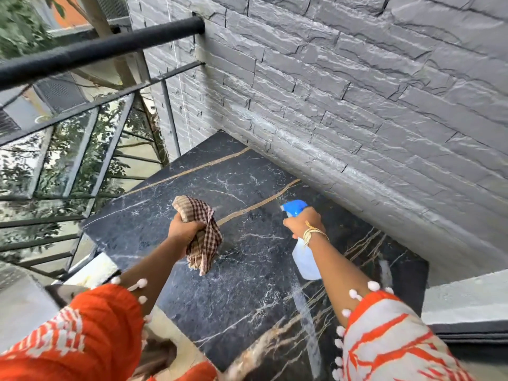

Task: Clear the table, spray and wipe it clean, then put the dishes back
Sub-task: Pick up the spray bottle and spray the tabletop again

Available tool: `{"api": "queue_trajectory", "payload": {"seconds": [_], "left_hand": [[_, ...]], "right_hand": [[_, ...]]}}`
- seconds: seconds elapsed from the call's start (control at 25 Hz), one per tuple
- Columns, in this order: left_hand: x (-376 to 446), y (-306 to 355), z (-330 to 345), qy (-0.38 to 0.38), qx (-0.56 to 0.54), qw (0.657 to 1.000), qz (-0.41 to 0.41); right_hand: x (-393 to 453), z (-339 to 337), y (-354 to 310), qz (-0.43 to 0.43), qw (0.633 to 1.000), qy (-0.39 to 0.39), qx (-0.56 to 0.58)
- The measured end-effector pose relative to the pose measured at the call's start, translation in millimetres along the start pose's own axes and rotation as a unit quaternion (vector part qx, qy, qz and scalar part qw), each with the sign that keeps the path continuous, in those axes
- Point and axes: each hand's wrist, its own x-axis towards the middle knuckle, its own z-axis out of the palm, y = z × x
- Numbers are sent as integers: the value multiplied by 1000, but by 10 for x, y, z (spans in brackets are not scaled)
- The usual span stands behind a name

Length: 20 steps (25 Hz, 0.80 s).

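Above the dark marble table (242,284), the left hand (184,229) grips a bunched checked cloth (204,237) that hangs clear of the surface. Meanwhile the right hand (303,222) holds the spray bottle (302,254) by its neck, apparently with a finger on the blue trigger.

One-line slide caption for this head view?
Left hand grips a checked cloth while the right hand aims a spray bottle over the dark marble table.
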Motion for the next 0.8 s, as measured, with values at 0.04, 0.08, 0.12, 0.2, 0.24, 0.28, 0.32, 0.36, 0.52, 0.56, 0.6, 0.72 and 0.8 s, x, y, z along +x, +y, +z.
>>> {"api": "queue_trajectory", "payload": {"seconds": [0.04,0.08,0.12,0.2,0.24,0.28,0.32,0.36,0.52,0.56,0.6,0.72,0.8], "left_hand": [[-91,-59,-80,3,-13,1000,-3],[-181,-131,-155,6,-20,1000,-3],[-272,-199,-223,8,-25,1000,-4],[-466,-374,-361,16,-29,999,-2],[-571,-468,-435,18,-35,999,-2],[-650,-579,-513,24,-43,999,-2],[-733,-687,-594,31,-49,998,-3],[-804,-791,-674,39,-53,998,-5],[-1135,-1074,-960,56,-70,996,-4],[-1207,-1137,-1052,62,-76,995,-8],[-1268,-1196,-1149,67,-83,994,-9],[-1360,-1377,-1457,92,-91,992,-12],[-1372,-1462,-1634,98,-92,991,-10]], "right_hand": [[-120,50,34,-11,1000,-13,-1],[-248,96,79,-15,999,-29,2],[-365,130,128,-20,999,-41,3],[-605,195,216,-29,999,-45,-6],[-736,222,245,-36,999,-39,-12],[-848,265,282,-44,998,-35,-17],[-967,315,323,-54,998,-35,-20],[-1067,374,371,-60,997,-42,-23],[-1435,556,464,-80,993,-58,-62],[-1515,614,450,-89,992,-58,-71],[-1604,685,431,-96,991,-67,-71],[-1846,895,390,-101,989,-97,-42],[-1971,1002,366,-92,992,-90,-7]]}}
